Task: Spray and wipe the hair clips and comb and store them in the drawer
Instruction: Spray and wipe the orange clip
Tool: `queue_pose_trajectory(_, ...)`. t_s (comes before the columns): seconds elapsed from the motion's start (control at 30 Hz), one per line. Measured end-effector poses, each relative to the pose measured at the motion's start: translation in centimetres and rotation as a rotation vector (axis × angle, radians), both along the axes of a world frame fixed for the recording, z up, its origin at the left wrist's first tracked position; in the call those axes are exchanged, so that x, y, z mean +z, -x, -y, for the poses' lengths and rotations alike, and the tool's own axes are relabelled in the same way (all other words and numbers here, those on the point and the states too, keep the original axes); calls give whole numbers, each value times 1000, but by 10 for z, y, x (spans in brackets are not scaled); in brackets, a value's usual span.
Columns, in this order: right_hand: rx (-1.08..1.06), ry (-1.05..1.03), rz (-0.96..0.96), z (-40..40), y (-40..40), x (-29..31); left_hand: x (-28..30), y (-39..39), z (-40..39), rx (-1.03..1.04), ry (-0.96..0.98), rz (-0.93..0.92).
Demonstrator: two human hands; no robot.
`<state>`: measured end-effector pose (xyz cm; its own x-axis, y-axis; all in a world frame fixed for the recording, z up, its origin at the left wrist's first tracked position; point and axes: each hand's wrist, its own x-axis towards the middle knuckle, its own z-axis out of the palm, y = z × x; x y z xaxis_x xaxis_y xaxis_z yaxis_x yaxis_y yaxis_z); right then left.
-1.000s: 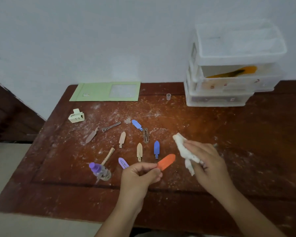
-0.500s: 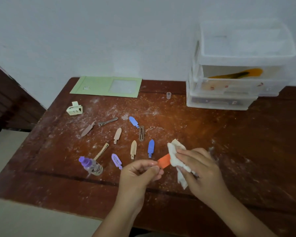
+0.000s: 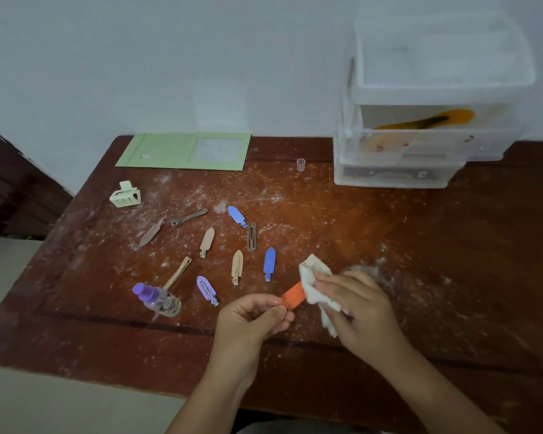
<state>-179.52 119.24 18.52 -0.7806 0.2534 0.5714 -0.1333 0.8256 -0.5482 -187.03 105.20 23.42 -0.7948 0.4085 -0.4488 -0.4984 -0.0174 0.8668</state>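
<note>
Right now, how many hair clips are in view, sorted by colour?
Blue: 2
Purple: 1
Orange: 1, held in the left hand
Beige or tan: 3
Brown or grey: 3
Pale green claw: 1
Total: 11

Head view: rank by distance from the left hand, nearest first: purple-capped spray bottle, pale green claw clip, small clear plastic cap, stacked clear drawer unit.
From the left hand:
1. Purple-capped spray bottle, on the table to its left.
2. Small clear plastic cap, far side of the table, ahead.
3. Pale green claw clip, far left; close to the cap's distance, so this order is tentative.
4. Stacked clear drawer unit, back right.
</note>
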Motion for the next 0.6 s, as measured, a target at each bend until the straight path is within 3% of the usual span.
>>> queue_pose_trajectory(0.1, -58, 138, 15, -7, 0, 7, -4, 0, 2, -3, 21, 16)
queue_pose_trajectory(0.23, -163, 481, -42, -14, -5, 19, -9, 0, 7, 4, 42, -4)
queue_pose_trajectory(0.43, 196, 20, 58, 9, -1, 17, -1, -5, 7, -8, -44, -32)
queue_pose_trajectory(0.6, 198, -118, 34, 1, -7, 8, 0, -9, 7, -33, -71, -18)
